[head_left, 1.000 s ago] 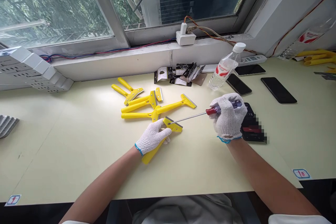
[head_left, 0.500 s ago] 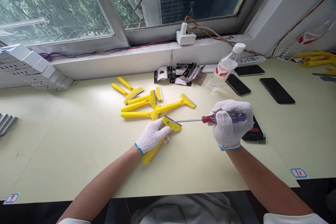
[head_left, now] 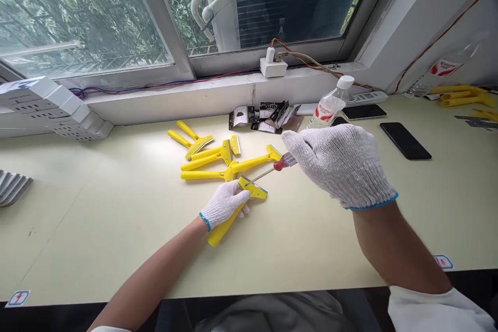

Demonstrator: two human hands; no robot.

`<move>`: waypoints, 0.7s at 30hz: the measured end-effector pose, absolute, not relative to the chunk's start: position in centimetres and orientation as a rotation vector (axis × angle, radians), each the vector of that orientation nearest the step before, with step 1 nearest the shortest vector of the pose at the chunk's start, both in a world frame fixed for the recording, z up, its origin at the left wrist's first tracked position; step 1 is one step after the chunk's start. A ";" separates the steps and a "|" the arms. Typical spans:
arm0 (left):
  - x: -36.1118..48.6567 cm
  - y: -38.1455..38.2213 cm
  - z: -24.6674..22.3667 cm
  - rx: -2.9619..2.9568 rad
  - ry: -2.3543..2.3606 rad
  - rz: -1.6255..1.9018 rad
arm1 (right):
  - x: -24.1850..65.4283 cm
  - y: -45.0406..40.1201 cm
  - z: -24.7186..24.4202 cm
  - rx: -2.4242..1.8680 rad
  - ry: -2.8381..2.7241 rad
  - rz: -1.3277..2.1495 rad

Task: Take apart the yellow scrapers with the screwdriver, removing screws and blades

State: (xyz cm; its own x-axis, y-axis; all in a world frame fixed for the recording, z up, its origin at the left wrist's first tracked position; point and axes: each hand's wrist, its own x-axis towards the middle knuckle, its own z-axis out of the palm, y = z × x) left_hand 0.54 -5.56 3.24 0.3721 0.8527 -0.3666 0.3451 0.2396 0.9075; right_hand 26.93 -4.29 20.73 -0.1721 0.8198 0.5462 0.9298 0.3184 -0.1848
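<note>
Fingers [head_left: 241, 197] of our left hand [head_left: 221, 206], in a white knitted glove with a blue cuff, are clamped around the neck of a yellow plastic scraper [head_left: 257, 192] with a flat head and a thin metal blade. That scraper is near the middle of the table [head_left: 116, 249], its handle pointing back toward us; we cannot tell whether it rests flat or is lifted a little.

Our right hand [head_left: 338, 163], gloved alike, has its fingers wrapped around the handle of a screwdriver with a red collar and a slim steel shaft [head_left: 261, 175]; the back of the glove hides most of that grip. The shaft slants down from the right onto the held scraper's head, but we cannot see whether its tip sits in a screw.

Just beyond the held scraper lie several loose yellow scrapers [head_left: 204, 174]; farther beyond are crumpled black-and-white card packages [head_left: 241, 118], and beyond it to the right stands a clear plastic bottle with a red-and-white label [head_left: 326, 109].

With the shaft so slanted, we judge that uneven pressure could make the tip skid off toward our left thumb. If our left grip loosens, turning force could twist the scraper and swing its blade edge.
</note>
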 end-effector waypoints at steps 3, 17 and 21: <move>0.5 -5.6 3.4 1.333 1.203 0.495 | 26.3 -4.1 20.9 -1.391 -2.187 -0.250; -1.4 -5.5 3.6 1.334 1.135 0.258 | 27.4 -4.0 20.3 -0.738 -2.432 -0.067; -1.1 -5.6 4.0 1.330 1.145 0.264 | 28.6 -4.0 20.2 -0.771 -2.497 0.237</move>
State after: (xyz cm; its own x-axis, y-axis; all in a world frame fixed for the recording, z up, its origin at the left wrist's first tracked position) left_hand -1.10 -5.62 4.01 0.4728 0.7271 -0.4977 0.4353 0.2983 0.8494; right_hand 28.57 -3.96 20.24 -0.7074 0.5674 0.4215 0.4781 0.8233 -0.3058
